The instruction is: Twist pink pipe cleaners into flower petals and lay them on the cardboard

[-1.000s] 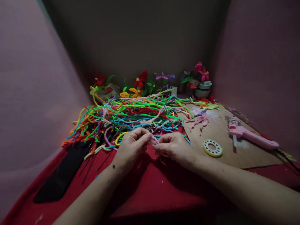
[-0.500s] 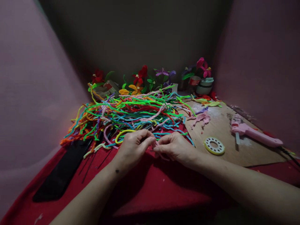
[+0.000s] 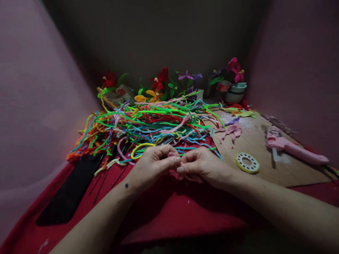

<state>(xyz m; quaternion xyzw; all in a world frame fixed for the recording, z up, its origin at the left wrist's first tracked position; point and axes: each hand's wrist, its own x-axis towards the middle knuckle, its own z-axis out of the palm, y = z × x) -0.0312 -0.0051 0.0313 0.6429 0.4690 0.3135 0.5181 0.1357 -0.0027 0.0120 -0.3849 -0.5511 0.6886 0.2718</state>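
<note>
Pinching left hand [image 3: 156, 164]: thumb and bent forefinger drawn narrow on the pink strand [image 3: 173, 154], at the tip of the grip.
Right hand [image 3: 203, 165]: likewise narrow, thumb and finger on the same strand; the two hands' fingertips meet.
Pink strand: between the hands, above the near part of the worktop [image 3: 190, 215], a bit of it showing below the right fingers (its exact form is mostly hidden).
Stem pile [image 3: 159, 121]: just beyond the hands, a tangle of fuzzy green, blue, red, pink, orange and purple lengths.
Yellow loop [image 3: 134, 150]: at the pile's near edge, just beside the left hand.
Black slab [image 3: 70, 192]: lying flat on the red cloth, left of the left forearm, its far end by the pile.
Thin rods [image 3: 98, 190]: between slab and left wrist.
Board [image 3: 265, 179]: brown, right of the pile.
Disc [image 3: 238, 161]: on the board, ringed with holes, nearest the right hand.
Glue gun [image 3: 293, 146]: pink, on its side, farther right on the board.
Pink petals [image 3: 233, 130]: toward the board's far left.
Flowers [image 3: 158, 84]: a row behind the pile, red, orange, purple and pink.
Jar [image 3: 235, 94]: pale, below the pink bloom.
</note>
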